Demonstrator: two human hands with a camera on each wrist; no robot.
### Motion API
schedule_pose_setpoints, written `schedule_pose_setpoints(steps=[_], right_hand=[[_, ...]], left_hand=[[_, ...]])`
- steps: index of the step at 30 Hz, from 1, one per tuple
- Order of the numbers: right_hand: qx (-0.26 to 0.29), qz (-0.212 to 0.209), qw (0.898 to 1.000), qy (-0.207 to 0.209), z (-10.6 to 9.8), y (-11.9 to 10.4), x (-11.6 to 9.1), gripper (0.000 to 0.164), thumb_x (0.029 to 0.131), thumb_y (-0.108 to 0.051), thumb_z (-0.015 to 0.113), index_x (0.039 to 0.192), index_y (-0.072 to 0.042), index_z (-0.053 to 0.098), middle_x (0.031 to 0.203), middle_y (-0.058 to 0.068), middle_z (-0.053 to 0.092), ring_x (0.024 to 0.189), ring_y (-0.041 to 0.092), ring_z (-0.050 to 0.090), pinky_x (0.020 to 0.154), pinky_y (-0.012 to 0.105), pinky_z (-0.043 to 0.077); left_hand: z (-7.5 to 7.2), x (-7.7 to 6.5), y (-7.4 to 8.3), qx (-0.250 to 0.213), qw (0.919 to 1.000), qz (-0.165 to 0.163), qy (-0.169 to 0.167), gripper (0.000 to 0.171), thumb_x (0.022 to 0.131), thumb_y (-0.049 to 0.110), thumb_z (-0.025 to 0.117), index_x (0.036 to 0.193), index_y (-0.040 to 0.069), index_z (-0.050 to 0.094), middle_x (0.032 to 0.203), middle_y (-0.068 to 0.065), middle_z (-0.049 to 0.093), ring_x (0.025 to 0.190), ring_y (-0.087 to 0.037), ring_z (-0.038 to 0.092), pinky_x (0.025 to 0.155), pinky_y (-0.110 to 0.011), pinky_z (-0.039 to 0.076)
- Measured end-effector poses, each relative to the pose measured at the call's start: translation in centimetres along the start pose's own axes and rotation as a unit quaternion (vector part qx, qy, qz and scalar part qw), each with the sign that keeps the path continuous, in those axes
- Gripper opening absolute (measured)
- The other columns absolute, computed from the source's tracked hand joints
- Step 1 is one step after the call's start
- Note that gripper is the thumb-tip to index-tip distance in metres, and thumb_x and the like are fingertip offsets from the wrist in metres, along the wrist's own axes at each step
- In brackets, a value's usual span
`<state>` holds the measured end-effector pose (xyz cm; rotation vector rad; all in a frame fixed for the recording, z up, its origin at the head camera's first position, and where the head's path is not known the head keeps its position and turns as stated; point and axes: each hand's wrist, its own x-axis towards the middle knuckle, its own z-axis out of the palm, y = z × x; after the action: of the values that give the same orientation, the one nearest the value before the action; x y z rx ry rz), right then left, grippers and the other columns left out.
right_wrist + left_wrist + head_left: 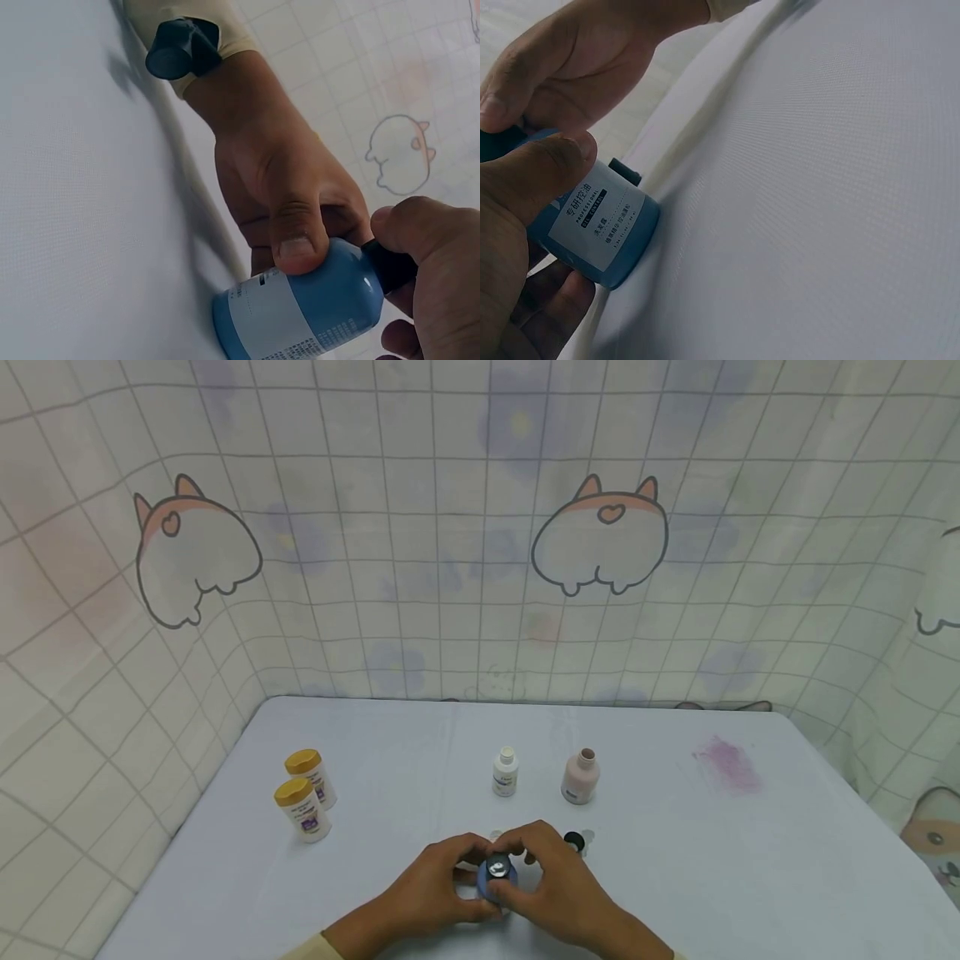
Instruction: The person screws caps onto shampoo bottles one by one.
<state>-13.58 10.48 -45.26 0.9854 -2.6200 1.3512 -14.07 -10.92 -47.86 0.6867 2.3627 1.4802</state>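
Note:
A blue bottle [484,885] with a white label stands upright near the table's front edge. My left hand [441,887] grips its body from the left, thumb in front and fingers behind. The right hand [562,893] pinches the bottle's black cap [498,865] between thumb and fingers. The left wrist view shows the label [604,217] below the left thumb. In the right wrist view the cap [391,266] sits on the bottle's neck under the right hand's fingers. Just beyond the right hand lies a small black cap [574,841], partly hidden.
A small white bottle [506,775] and a pink bottle [580,781] with an uncapped mouth stand farther back. Two white jars with yellow lids, one nearer [306,814] and one behind [318,777], are at left. A pink stain [729,766] marks the white table [645,735] at right.

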Motion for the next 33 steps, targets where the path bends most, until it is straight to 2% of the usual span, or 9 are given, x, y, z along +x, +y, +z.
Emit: schedule_pose_setpoints(steps=[4, 7, 11, 14, 16, 19, 27, 33], right_hand=[[-0.008, 0.032, 0.999, 0.002, 0.05, -0.32, 0.03, 0.037, 0.079, -0.047, 0.072, 0.107, -0.032, 0.052, 0.108, -0.018, 0.051, 0.096, 0.006, 0.049, 0.080, 0.029, 0.049], [-0.011, 0.006, 1.000, -0.006, 0.05, -0.24, 0.02, 0.042, 0.081, -0.044, 0.071, 0.114, -0.029, 0.052, 0.113, -0.016, 0.050, 0.100, 0.007, 0.048, 0.080, 0.028, 0.049], [0.000, -0.054, 0.998, -0.018, -0.05, -0.05, -0.01, 0.047, 0.086, -0.032, 0.070, 0.128, -0.026, 0.049, 0.122, -0.013, 0.051, 0.109, 0.007, 0.047, 0.083, 0.030, 0.050], [0.011, -0.085, 0.996, -0.022, -0.17, -0.01, 0.01, 0.047, 0.087, -0.020, 0.068, 0.130, -0.024, 0.049, 0.124, -0.011, 0.051, 0.111, 0.008, 0.048, 0.083, 0.032, 0.051], [0.012, -0.091, 0.996, -0.023, -0.25, -0.03, 0.02, 0.047, 0.087, -0.015, 0.067, 0.130, -0.023, 0.050, 0.123, -0.010, 0.051, 0.111, 0.008, 0.049, 0.083, 0.033, 0.051], [0.010, -0.083, 0.996, -0.023, -0.36, -0.05, 0.00, 0.044, 0.087, -0.015, 0.066, 0.127, -0.025, 0.051, 0.122, -0.011, 0.051, 0.110, 0.006, 0.049, 0.082, 0.032, 0.051], [0.005, -0.047, 0.999, -0.012, -0.35, -0.27, 0.07, 0.035, 0.087, -0.030, 0.068, 0.118, -0.027, 0.054, 0.117, -0.016, 0.053, 0.104, 0.006, 0.051, 0.078, 0.028, 0.050], [-0.001, -0.045, 0.999, -0.022, -0.44, -0.30, 0.03, 0.039, 0.088, -0.034, 0.067, 0.123, -0.027, 0.052, 0.119, -0.015, 0.051, 0.106, 0.005, 0.049, 0.080, 0.028, 0.050]], left_hand=[[0.06, -0.07, 0.05, 0.007, 0.9999, -0.010, 0.003, 0.060, 0.068, 0.038, 0.083, 0.118, 0.025, 0.053, 0.113, 0.012, 0.056, 0.103, -0.005, 0.057, 0.086, -0.019, 0.048], [0.09, -0.07, -0.06, 0.010, 0.9999, -0.003, 0.003, 0.061, 0.068, 0.041, 0.082, 0.119, 0.025, 0.053, 0.114, 0.012, 0.056, 0.104, -0.005, 0.056, 0.086, -0.019, 0.049], [0.07, -0.10, -0.19, 0.012, 0.9999, 0.010, 0.005, 0.063, 0.069, 0.045, 0.081, 0.121, 0.025, 0.052, 0.115, 0.012, 0.056, 0.105, -0.005, 0.056, 0.086, -0.020, 0.049], [0.03, -0.09, -0.23, 0.014, 0.9997, 0.019, 0.007, 0.063, 0.069, 0.045, 0.081, 0.121, 0.025, 0.052, 0.114, 0.012, 0.056, 0.105, -0.005, 0.056, 0.086, -0.020, 0.049], [0.01, -0.06, -0.24, 0.015, 0.9996, 0.022, 0.008, 0.062, 0.069, 0.044, 0.081, 0.121, 0.026, 0.053, 0.114, 0.012, 0.056, 0.106, -0.005, 0.055, 0.087, -0.020, 0.049], [0.01, -0.02, -0.25, 0.014, 0.9997, 0.017, 0.007, 0.061, 0.068, 0.044, 0.081, 0.119, 0.027, 0.053, 0.114, 0.013, 0.056, 0.106, -0.005, 0.055, 0.086, -0.019, 0.048], [-0.04, 0.01, -0.15, 0.017, 0.9998, 0.002, 0.006, 0.059, 0.069, 0.040, 0.082, 0.119, 0.027, 0.054, 0.114, 0.013, 0.056, 0.106, -0.005, 0.055, 0.085, -0.019, 0.049], [0.01, -0.04, -0.12, 0.014, 0.9999, 0.005, 0.005, 0.060, 0.069, 0.042, 0.081, 0.119, 0.026, 0.053, 0.114, 0.012, 0.056, 0.106, -0.005, 0.055, 0.086, -0.020, 0.049]])
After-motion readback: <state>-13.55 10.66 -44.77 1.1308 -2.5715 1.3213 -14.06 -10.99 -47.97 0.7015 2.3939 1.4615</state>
